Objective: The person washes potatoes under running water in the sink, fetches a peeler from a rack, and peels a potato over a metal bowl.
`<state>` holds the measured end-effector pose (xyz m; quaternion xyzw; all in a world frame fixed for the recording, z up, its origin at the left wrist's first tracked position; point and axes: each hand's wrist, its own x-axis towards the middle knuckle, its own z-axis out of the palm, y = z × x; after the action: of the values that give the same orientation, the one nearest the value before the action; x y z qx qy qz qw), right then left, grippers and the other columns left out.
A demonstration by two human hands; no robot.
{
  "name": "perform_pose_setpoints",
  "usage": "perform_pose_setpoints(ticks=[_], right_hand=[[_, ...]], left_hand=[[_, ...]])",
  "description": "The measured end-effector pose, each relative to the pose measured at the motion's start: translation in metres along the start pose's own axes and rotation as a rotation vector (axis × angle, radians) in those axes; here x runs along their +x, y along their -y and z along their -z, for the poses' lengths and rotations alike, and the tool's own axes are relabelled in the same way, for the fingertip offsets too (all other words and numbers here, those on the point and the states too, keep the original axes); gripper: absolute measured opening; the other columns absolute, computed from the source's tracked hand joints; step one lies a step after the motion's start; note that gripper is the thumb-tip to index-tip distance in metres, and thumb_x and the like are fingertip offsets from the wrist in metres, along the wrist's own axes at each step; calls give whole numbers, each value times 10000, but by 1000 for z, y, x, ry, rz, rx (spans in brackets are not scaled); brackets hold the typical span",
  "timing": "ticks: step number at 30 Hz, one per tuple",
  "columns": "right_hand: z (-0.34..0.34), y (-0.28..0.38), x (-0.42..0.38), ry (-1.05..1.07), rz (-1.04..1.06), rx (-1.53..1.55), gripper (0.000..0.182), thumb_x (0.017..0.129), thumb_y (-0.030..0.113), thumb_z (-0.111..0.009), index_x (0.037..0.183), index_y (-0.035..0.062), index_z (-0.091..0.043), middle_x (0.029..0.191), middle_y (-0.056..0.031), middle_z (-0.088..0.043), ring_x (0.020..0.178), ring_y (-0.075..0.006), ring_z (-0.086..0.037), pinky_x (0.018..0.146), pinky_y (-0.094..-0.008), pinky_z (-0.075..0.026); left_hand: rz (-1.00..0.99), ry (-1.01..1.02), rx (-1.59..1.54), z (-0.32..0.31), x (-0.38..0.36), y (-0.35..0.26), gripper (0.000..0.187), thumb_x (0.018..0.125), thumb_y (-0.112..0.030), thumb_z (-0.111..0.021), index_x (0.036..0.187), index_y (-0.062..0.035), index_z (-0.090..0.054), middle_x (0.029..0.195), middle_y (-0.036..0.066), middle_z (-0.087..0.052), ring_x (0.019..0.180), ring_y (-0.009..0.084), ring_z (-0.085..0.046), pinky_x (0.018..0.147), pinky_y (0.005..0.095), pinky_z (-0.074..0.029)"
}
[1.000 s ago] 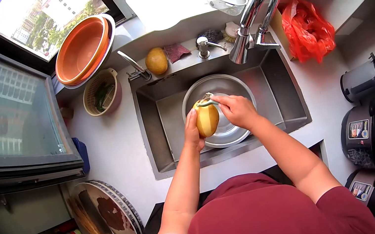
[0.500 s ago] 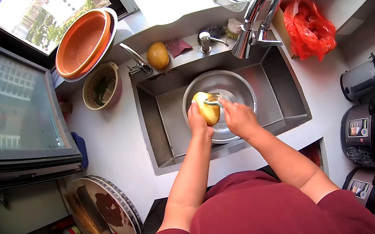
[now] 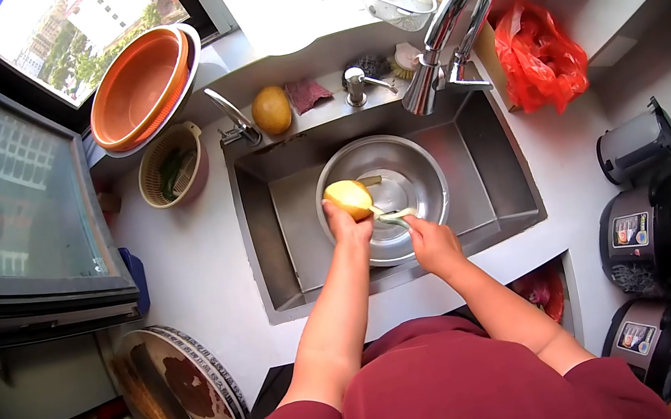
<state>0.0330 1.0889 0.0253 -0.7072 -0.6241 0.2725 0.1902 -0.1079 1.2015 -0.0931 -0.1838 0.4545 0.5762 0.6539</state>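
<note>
My left hand (image 3: 345,224) grips a partly peeled, yellow, rounded fruit or vegetable (image 3: 348,196) from below, over a metal bowl (image 3: 425,159). In my right hand (image 3: 435,244) is a peeler with a pale green handle (image 3: 394,218). Its head lies right at the lower right end of the yellow piece, close by my left fingers. A strip of peel (image 3: 370,181) shows in the bowl, which stands inside the steel sink (image 3: 475,185). Behind the sink rests another round, yellow-brown piece (image 3: 271,110) with its skin on.
Over the sink's back right arches a chrome faucet (image 3: 420,87), with a soap dispenser (image 3: 355,87) to its left. A basket with green vegetables (image 3: 173,166) and orange basins (image 3: 140,91) are at left. At right are a red bag (image 3: 540,57) and a cooker (image 3: 650,235).
The yellow piece has turned from upright to tilted and sits slightly lower left. My right hand with the peeler has come down toward me, off its upper side. The view has shifted a little.
</note>
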Motion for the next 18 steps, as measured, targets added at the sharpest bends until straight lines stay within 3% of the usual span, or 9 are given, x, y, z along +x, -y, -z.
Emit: perform_pose_setpoints(ticks=[3, 4, 7, 8, 11, 12, 15, 18], right_hand=[[-12, -25, 13, 19, -66, 135, 328, 898, 199, -493, 1201, 188, -619, 937, -172, -673, 868, -378, -631, 780, -461, -494], [-30, -46, 23, -47, 41, 166, 315, 918, 177, -521, 1215, 139, -618, 880, -138, -689, 762, -278, -655, 675, -365, -500], [-33, -50, 44, 56, -131, 440, 310, 929, 162, -521, 1217, 101, -619, 729, -51, -625, 622, -140, -560, 580, -296, -452], [-35, -53, 49, 97, -165, 506, 314, 940, 163, -523, 1231, 77, -603, 675, 10, -523, 575, -69, -431, 523, -253, -387], [-42, -67, 59, 102, -308, 478, 335, 952, 185, -512, 1272, 93, -551, 728, -9, -553, 571, -75, -452, 494, -244, -373], [-16, -45, 55, 197, -572, 777, 395, 921, 201, -591, 1287, 81, -502, 789, -19, -577, 575, -73, -454, 467, -218, -352], [-16, -38, 56, 112, -580, 933, 526, 853, 187, -694, 1303, 58, -456, 849, -28, -600, 629, -70, -506, 443, -197, -328], [-20, -11, 50, 85, -264, 1043, 650, 765, 110, -772, 1314, 45, -429, 919, -52, -611, 764, -89, -563, 517, -206, -428]], left_hand=[[0, 81, 65, -3, -16, -18, 647, 866, -670, -453, 1282, -175, -486, 1249, 71, -559, 1167, 268, -526, 984, 464, -425], [-5, 113, 133, -1, -21, -21, 659, 850, -672, -482, 1281, -175, -486, 1252, 65, -558, 1166, 268, -526, 981, 465, -428], [-16, 276, 242, 13, -23, -26, 686, 810, -668, -550, 1284, -177, -480, 1256, 53, -554, 1160, 264, -528, 971, 460, -440], [-19, 336, 263, 21, -24, -27, 695, 799, -665, -570, 1286, -178, -477, 1256, 50, -553, 1158, 262, -529, 967, 456, -443], [42, 306, 156, 22, -44, -35, 684, 805, -650, -572, 1282, -169, -477, 1251, 56, -554, 1140, 258, -535, 965, 448, -449], [42, 323, 149, 23, -48, -36, 675, 819, -635, -568, 1288, -161, -467, 1261, 58, -548, 1152, 259, -529, 964, 445, -451], [51, 373, 151, 22, -61, -40, 653, 852, -611, -546, 1300, -146, -449, 1279, 65, -534, 1178, 264, -511, 967, 447, -446], [61, 390, 178, 19, -73, -40, 659, 859, -632, -509, 1298, -144, -450, 1269, 71, -537, 1176, 272, -505, 977, 465, -433]])
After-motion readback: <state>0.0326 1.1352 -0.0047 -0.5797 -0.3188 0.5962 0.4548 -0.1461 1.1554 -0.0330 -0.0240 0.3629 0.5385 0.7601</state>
